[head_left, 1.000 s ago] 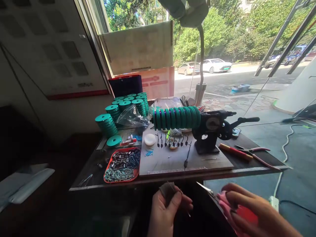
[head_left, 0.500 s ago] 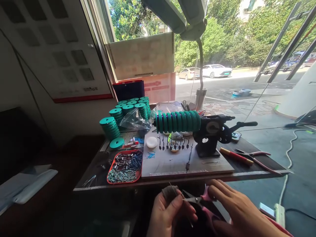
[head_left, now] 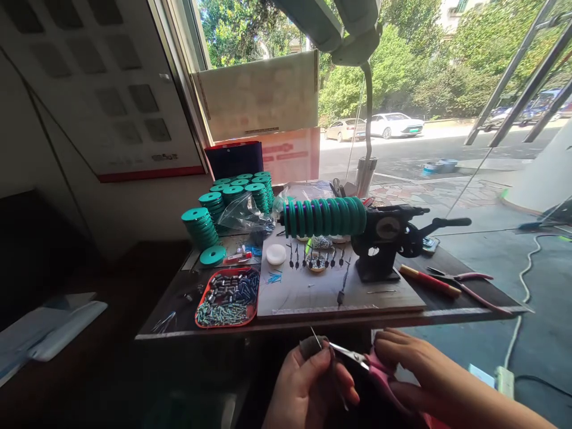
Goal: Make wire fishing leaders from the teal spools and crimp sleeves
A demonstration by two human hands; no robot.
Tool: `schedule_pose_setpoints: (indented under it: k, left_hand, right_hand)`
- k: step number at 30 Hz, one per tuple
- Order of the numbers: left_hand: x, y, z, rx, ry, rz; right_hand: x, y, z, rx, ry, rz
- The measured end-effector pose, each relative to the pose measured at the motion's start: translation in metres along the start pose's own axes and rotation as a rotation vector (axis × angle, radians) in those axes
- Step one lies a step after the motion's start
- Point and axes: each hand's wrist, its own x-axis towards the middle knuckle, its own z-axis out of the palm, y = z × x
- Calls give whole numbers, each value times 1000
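Pink scissors [head_left: 379, 374] fill the right hand [head_left: 413, 363], its fingers curled around the handles; the blades look nearly together and point at the left hand [head_left: 304, 378], tips at its fingertips, contact unclear. That left hand pinches tightly, thumb against finger, on a thin wire [head_left: 315, 336], which juts up from the grip. Grey wrap [head_left: 308, 346] covers a finger just beside it. Beyond the grip, to its left, a red tray [head_left: 227, 325] holds metal bits [head_left: 226, 289]. Straight past the grip lies a board [head_left: 290, 299]; right of it are pliers [head_left: 474, 276] and a red stick [head_left: 429, 281]. Farther back, a black winder [head_left: 376, 263] bears green spools [head_left: 325, 217]. Spool stacks [head_left: 201, 229] stand off left; cars [head_left: 395, 126] are farthest.
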Motion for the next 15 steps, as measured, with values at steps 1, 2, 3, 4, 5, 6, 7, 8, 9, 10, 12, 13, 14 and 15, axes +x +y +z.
schedule_pose_setpoints:
  k: [1, 2, 3, 4, 5, 6, 7, 8, 9, 10, 12, 13, 14, 15]
  left_hand:
    - [0, 0, 0, -1, -2, -4]
    - [0, 0, 0, 0, -4, -5]
    - [0, 0, 0, -2, -6, -6]
    - [0, 0, 0, -5, -8, -5]
    - [0, 0, 0, -10, -11, -5]
    - [0, 0, -1, -17, -14, -3]
    - [0, -1, -1, -21, -16, -1]
    - [1, -1, -1, -22, -16, -1]
    - [1, 0, -1, -21, -13, -1]
    - [1, 0, -1, -16, -8, -1]
    - [1, 0, -1, -3, 6, -6]
    - [1, 0, -1, 4, 13, -7]
    - [1, 0, -1, 12, 18, -6]
    - [1, 0, 0, 21, 24, -2]
  right_hand:
    - [0, -1, -2, 7, -19, 10]
    - [0, -2, -3, 10, -28, 17]
    - [0, -2, -5, 13, -34, 22]
    - [0, -2, -5, 12, -35, 29]
    - [0, -2, -6, 11, -35, 34]
    - [1, -2, -6, 12, -36, 36]
    - [1, -2, -6, 12, -36, 34]
    - [2, -3, -6, 11, -35, 31]
    - [3, -4, -6, 6, -30, 25]
    - [4, -5, -6, -2, -22, 23]
    - [6, -7, -5, -25, 3, 26]
    - [7, -7, -5, -36, 21, 24]
    - [6, -6, -5, -41, 38, 17]
    - [3, -2, -6, -42, 59, -1]
